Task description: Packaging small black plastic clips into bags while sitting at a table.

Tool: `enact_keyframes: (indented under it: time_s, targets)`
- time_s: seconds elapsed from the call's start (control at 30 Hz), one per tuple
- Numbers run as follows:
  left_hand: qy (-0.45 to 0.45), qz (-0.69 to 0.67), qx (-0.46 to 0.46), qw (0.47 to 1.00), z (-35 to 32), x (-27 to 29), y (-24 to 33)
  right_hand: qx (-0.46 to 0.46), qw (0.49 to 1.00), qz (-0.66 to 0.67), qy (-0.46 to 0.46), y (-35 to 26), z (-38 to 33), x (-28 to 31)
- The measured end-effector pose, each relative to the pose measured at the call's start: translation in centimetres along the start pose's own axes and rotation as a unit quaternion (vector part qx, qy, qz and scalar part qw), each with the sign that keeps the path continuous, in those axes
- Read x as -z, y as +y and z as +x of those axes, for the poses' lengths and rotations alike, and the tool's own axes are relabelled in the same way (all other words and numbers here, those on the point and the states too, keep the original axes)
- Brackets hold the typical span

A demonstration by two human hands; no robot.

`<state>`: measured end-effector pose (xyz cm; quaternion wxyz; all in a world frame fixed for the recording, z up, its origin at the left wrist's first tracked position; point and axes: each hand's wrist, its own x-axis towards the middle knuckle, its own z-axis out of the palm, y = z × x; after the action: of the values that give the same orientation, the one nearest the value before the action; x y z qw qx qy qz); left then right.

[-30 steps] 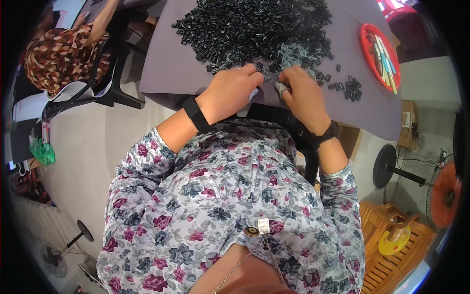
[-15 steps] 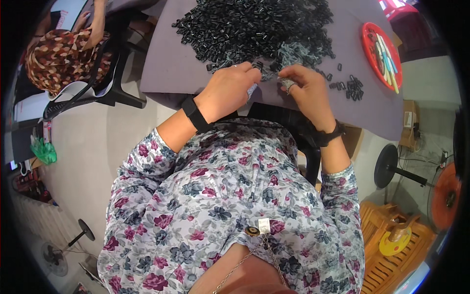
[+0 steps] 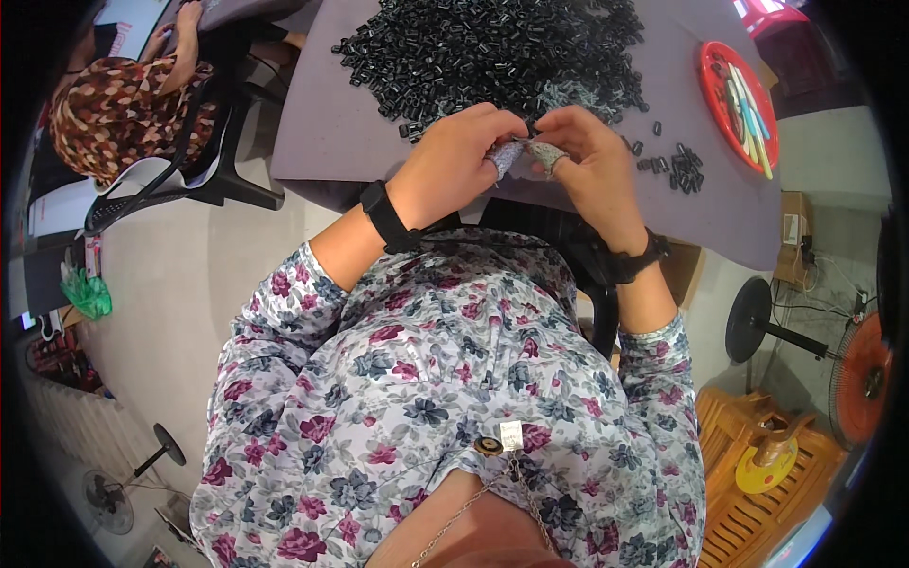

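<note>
My left hand (image 3: 450, 161) and my right hand (image 3: 597, 170) meet over the table's near edge, both closed in a pinch with fingertips nearly touching. Between them shows a small black piece (image 3: 532, 131), mostly covered by the fingers. Both thumbs wear grey wrappings. Just beyond my hands spreads a big heap of small black plastic pieces (image 3: 473, 66). Thin grey-green bits (image 3: 573, 97) lie on the heap's near right side. To the right of my right hand is a small loose group of black pieces (image 3: 686, 170).
A red oval tray (image 3: 705, 90) holding knives or similar long-handled tools sits on the grey-covered table (image 3: 322, 123) at the right. Another person (image 3: 128, 114) sits at the far left by a black chair (image 3: 227, 170). An orange plastic chair (image 3: 757, 473) and standing fans (image 3: 860, 379) are on the right.
My left hand has moved right and slightly away from me, from the heap's near edge to my right hand. The fingertips now come together; the right hand has shifted only a little.
</note>
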<state>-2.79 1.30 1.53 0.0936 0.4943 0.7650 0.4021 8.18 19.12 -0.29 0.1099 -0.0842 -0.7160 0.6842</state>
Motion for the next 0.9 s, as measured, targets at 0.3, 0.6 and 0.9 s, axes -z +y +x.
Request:
enact_keyframes:
  time_s: [0.3, 0.6, 0.9]
  targets:
    - [0.003, 0.016, 0.0, 1.0, 0.2, -0.1, -0.3, 0.058, 0.988, -0.137, 0.031, -0.3, -0.3, -0.8]
    - [-0.058, -0.077, 0.135, 0.986, 1.3, 1.0, 0.2, 0.143, 0.969, -0.195, 0.06, -0.2, -0.3, -1.2]
    - [0.015, 0.021, -0.002, 1.0, 1.1, 0.6, 0.7, -0.055, 0.998, -0.017, -0.022, 0.0, 0.3, 0.8]
